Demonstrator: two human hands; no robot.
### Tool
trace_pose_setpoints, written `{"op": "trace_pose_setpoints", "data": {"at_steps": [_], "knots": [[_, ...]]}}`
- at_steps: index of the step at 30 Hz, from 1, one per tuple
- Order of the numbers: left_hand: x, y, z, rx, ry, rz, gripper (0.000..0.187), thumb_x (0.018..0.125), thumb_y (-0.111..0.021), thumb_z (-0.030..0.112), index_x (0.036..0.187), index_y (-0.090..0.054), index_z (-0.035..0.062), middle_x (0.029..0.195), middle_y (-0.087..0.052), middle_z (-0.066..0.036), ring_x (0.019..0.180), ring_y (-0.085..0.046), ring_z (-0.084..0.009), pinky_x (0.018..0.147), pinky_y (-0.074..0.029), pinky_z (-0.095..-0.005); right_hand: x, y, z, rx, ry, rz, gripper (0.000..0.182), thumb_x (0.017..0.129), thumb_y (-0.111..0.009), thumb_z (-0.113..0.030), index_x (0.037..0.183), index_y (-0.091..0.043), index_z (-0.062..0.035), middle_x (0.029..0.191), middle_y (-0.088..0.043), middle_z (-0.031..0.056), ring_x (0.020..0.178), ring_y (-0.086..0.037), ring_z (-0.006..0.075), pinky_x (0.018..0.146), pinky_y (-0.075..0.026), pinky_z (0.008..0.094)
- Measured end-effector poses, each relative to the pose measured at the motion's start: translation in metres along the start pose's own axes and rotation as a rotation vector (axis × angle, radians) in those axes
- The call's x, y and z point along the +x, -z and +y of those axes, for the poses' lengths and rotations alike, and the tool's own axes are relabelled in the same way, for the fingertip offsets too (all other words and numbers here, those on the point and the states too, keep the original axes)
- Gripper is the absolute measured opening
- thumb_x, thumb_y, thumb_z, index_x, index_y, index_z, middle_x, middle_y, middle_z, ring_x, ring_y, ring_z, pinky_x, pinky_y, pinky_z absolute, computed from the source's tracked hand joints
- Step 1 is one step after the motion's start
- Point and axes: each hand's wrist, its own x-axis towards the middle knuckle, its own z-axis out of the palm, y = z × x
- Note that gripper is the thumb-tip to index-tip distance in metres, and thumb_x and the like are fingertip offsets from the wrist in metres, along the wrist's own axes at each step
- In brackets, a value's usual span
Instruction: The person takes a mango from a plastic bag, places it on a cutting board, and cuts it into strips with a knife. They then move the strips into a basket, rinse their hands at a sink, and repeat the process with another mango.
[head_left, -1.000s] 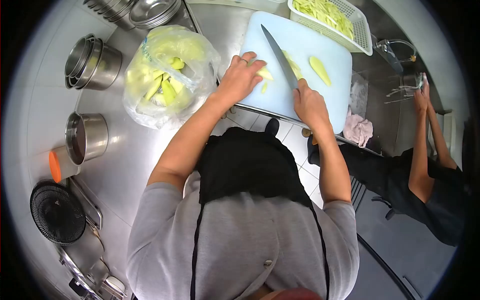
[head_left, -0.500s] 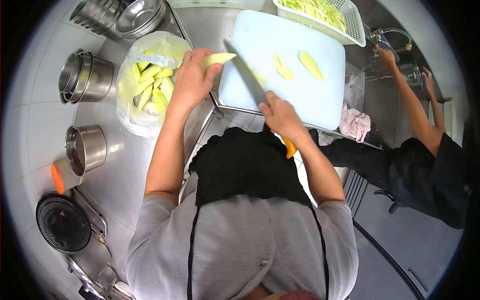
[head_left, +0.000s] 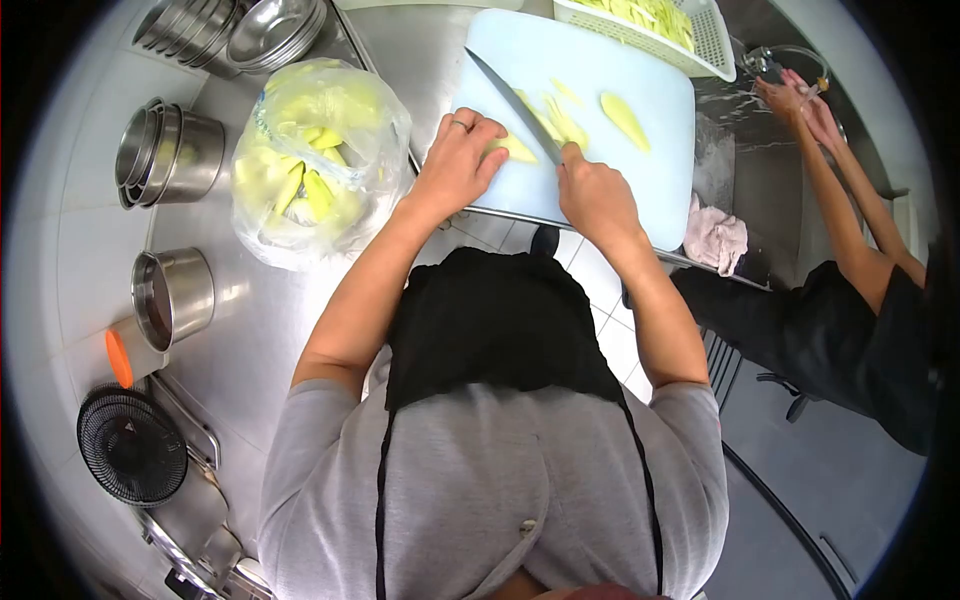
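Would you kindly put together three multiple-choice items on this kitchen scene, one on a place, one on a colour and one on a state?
1. Where does the plastic bag of yellow pieces lie?
A. On the steel counter, left of the cutting board
B. Inside the white basket
C. On the floor

2. What colour is the cutting board?
A. Dark green
B. Pale blue-white
C. Red

3. What is the right hand doing?
A. Resting open on the board
B. Holding a pink cloth
C. Gripping the knife, blade over the board

Answers:
1. A, the bag sits on bare steel counter beside the board's left edge.
2. B, the board shows pale blue-white under the yellow slices.
3. C, the fingers are closed round the handle while the left hand presses a yellow piece down.
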Motion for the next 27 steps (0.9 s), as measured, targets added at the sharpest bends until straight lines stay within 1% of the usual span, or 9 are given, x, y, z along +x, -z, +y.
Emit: {"op": "trace_pose_setpoints", "data": {"at_steps": [2,5,8,17,20,27], "knots": [[0.003,-0.002,-0.003,0.004,-0.005,-0.028,0.017,0.092,-0.072,0.010,0.109,-0.069,0.0081,0.106,-0.061,-0.015,0.105,-0.057,-0.0386,0.093,-0.051,-0.0478,-0.006,0.003,-0.009,0.012,0.008,-0.019,0.010,0.100,-0.053,-0.009,0.105,-0.055,0.0004,0.075,-0.071,0.0274,0.074,-0.073,0.0472,0.071,-0.059,0.0557],[0.009,-0.003,-0.004,0.045,0.024,-0.084,0.011,0.095,-0.071,0.013,0.104,-0.071,0.0089,0.106,-0.062,-0.014,0.104,-0.059,-0.0389,0.090,-0.050,-0.0482,-0.009,-0.003,-0.011,-0.038,0.014,-0.042,0.009,0.096,-0.054,-0.003,0.104,-0.054,0.0005,0.075,-0.071,0.0272,0.074,-0.073,0.0467,0.071,-0.059,0.0549],[0.013,-0.002,-0.001,0.077,0.031,-0.104,0.009,0.095,-0.071,0.013,0.102,-0.071,0.0091,0.104,-0.063,-0.014,0.101,-0.060,-0.0391,0.088,-0.051,-0.0486,-0.010,0.007,-0.014,-0.042,0.013,-0.068,0.012,0.092,-0.054,0.000,0.103,-0.053,0.0007,0.075,-0.071,0.0274,0.075,-0.074,0.0464,0.071,-0.059,0.0544],[0.018,-0.002,0.004,0.074,0.014,-0.073,0.010,0.093,-0.073,0.011,0.102,-0.071,0.0079,0.102,-0.065,-0.012,0.096,-0.062,-0.0384,0.085,-0.052,-0.0487,-0.008,0.016,-0.020,-0.042,0.021,-0.116,0.013,0.092,-0.053,0.002,0.104,-0.055,0.0016,0.080,-0.072,0.0283,0.077,-0.074,0.0463,0.072,-0.059,0.0544],[0.016,-0.001,0.000,0.045,-0.015,-0.051,0.009,0.092,-0.073,0.010,0.100,-0.070,0.0062,0.101,-0.065,-0.013,0.096,-0.062,-0.0385,0.085,-0.052,-0.0483,0.003,-0.012,-0.009,-0.022,0.065,-0.048,0.014,0.091,-0.053,0.002,0.105,-0.055,0.0025,0.080,-0.072,0.0284,0.079,-0.074,0.0462,0.073,-0.059,0.0545],[0.013,0.003,-0.005,-0.049,0.012,-0.062,0.008,0.091,-0.072,0.004,0.099,-0.069,0.0039,0.102,-0.065,-0.013,0.096,-0.062,-0.0383,0.085,-0.051,-0.0478,0.002,0.013,-0.019,-0.025,0.042,-0.099,0.013,0.090,-0.054,0.002,0.103,-0.055,0.0027,0.081,-0.072,0.0284,0.078,-0.074,0.0459,0.074,-0.059,0.0546]]}}
